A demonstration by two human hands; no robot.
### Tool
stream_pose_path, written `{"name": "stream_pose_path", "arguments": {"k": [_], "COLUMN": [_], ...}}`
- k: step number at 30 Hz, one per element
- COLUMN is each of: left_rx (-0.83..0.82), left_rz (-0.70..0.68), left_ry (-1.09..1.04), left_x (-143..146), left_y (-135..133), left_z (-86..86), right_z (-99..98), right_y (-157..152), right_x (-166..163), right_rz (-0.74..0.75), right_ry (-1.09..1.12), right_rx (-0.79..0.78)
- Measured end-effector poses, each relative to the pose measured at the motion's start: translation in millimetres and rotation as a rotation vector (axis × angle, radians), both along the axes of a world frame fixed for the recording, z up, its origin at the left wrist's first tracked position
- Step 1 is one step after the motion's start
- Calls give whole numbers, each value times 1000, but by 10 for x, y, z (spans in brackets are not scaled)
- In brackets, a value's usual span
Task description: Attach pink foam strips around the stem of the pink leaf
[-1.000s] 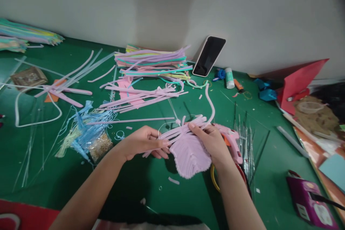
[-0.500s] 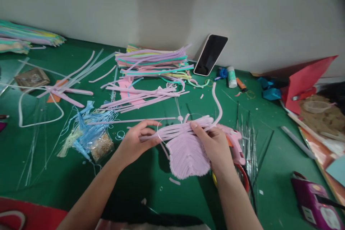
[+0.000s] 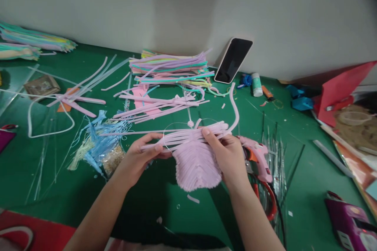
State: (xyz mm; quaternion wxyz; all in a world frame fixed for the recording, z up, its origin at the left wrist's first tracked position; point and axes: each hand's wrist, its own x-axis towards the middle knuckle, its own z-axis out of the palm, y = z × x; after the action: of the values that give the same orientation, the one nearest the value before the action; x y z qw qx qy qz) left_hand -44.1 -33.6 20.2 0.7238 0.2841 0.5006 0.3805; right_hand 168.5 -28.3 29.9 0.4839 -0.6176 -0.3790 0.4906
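Note:
Between my hands is a fan-shaped piece made of lilac pipe cleaners (image 3: pixel 198 164), its rounded, ribbed end hanging down toward me. My left hand (image 3: pixel 144 155) pinches the loose pipe cleaner ends on its left side between thumb and fingers. On the right, my right hand (image 3: pixel 225 151) grips the upper edge, thumb on top and the other fingers hidden behind. A thin wire loop circles out from the upper part. One long pipe cleaner (image 3: pixel 235 106) curls up past my right hand. A small lilac knot (image 3: pixel 191 124) sits on clear strands just behind the piece.
Loose lilac pipe cleaners (image 3: pixel 165 106) and a coloured bundle (image 3: pixel 171 62) lie behind my hands. Blue tassels (image 3: pixel 103 137) are at left. A pink glue gun (image 3: pixel 260 157) and red-handled scissors (image 3: pixel 272 204) lie right. A phone (image 3: pixel 234 60) leans on the wall.
Both hands and the lilac piece have shifted slightly left and toward me. My left fingers have closed further onto the loose ends. The view has turned a little to the left.

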Motion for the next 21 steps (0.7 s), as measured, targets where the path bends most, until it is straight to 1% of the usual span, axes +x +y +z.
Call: {"name": "stream_pose_path", "arguments": {"k": [3,6,8,12,14,16,18,21], "left_rx": [-49,-93,-116,-130,-133,-149,-156,-101], "left_rz": [93,140,140,101,98,96,99,79], "left_ry": [-63,-81,-46,68,65,-22,-166,-356], "left_x": [69,112,133,162,172,187,221,316], "left_y": [-16,-26,-24,-13,-17,-32,-60,-131], "left_z": [-19,-40,-52,-70,-77,-85,-96,-117], "right_z": [-4,-12,-10,-2,-17,-50,-86,-120], "right_y": [-17,-33,-55,-155,-224,-287,-331,-356], "right_x": [-2,-7,-12,-8,-2,-1,-14,-57], "right_rz": [-24,-43,-59,-90,-129,-189,-256,-327], "right_ry": [-39,-58,-96,-252,-278,-242,-156,-4], "right_rx": [11,17,25,49,33,-14,-63,-88]}}
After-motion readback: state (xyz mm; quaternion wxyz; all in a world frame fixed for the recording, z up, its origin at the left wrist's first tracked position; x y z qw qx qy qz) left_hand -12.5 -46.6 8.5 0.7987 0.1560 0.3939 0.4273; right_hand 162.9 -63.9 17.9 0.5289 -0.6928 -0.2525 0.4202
